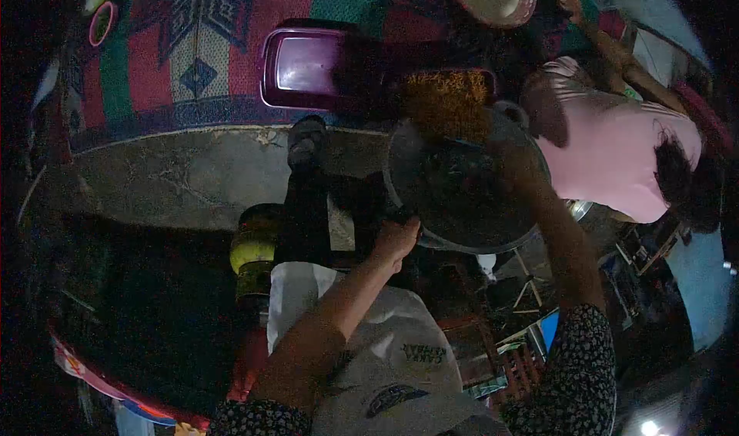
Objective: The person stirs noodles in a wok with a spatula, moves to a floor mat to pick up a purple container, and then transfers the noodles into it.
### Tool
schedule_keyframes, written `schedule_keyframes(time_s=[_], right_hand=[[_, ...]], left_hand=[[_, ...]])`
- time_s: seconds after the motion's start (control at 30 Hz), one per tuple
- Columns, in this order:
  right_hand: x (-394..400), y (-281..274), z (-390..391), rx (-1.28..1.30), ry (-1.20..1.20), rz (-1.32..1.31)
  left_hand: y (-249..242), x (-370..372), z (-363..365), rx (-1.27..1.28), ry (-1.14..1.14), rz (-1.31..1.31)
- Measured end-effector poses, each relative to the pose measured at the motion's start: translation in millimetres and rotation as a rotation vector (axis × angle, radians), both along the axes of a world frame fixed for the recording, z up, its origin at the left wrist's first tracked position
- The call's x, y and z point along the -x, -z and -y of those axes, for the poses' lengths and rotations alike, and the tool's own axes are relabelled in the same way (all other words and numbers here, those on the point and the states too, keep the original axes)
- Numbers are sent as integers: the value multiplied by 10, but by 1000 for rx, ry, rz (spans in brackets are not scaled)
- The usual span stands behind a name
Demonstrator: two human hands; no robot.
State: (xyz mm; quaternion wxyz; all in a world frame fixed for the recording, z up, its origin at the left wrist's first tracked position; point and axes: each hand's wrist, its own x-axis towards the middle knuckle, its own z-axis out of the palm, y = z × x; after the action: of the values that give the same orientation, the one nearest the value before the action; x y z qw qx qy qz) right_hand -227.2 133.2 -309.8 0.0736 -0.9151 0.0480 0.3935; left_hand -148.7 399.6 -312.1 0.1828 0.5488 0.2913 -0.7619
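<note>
A large dark wok (469, 240) is tilted in front of me, its far side towards the patterned mat. My left hand (396, 240) is closed at its near left edge, apparently round a handle. Opposite, a loop handle (512, 113) shows at the far rim. My right hand (514, 163) reaches over the wok; its fingers are lost in shadow and blur. A mass of orange-brown shredded food (448, 101) lies at the far rim, smeared by motion. It overlaps a dark tray whose edge shows behind it. Left of that stands a purple tray (304, 70).
On the right a person in a pink shirt (608, 143) bends forward, one hand (568, 3) near a round basin (496, 5). A small pink-rimmed bowl (101, 24) sits on the mat (146, 59). A concrete ledge (200, 167) edges the mat. A yellow-green container (254, 255) is at lower left.
</note>
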Motion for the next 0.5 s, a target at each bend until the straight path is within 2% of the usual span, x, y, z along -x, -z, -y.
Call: schedule_keyframes(time_s=[0.03, 0.1, 0.13, 0.2, 0.3, 0.33, 0.37, 0.4, 0.5], right_hand=[[-96, -80, 60, -5, -2, -2], [-217, -234, 179, -129, 58, -590], [-202, -346, 68, -126, 54, -595], [-142, -633, -265, -47, -102, -266], [136, 104, -313, -10, -29, -201], [28, 209, -214, -14, -36, -195], [-102, 284, -102, -4, 61, -262], [-183, 320, -35, 8, 162, -328], [-461, 25, -282, -76, 93, -404]], left_hand=[[-55, -163, 33, 54, -12, -92], [-85, -194, 13, 106, -31, -195], [-86, -129, -4, 105, -118, -147], [-112, -101, 16, 107, -214, -98], [-155, -171, 65, -18, -152, -131], [-140, -180, 56, 70, -133, -98], [-118, -185, 40, 158, -111, -66], [-75, -156, 27, 157, -111, -60], [-31, -18, -4, 73, -147, -53]])
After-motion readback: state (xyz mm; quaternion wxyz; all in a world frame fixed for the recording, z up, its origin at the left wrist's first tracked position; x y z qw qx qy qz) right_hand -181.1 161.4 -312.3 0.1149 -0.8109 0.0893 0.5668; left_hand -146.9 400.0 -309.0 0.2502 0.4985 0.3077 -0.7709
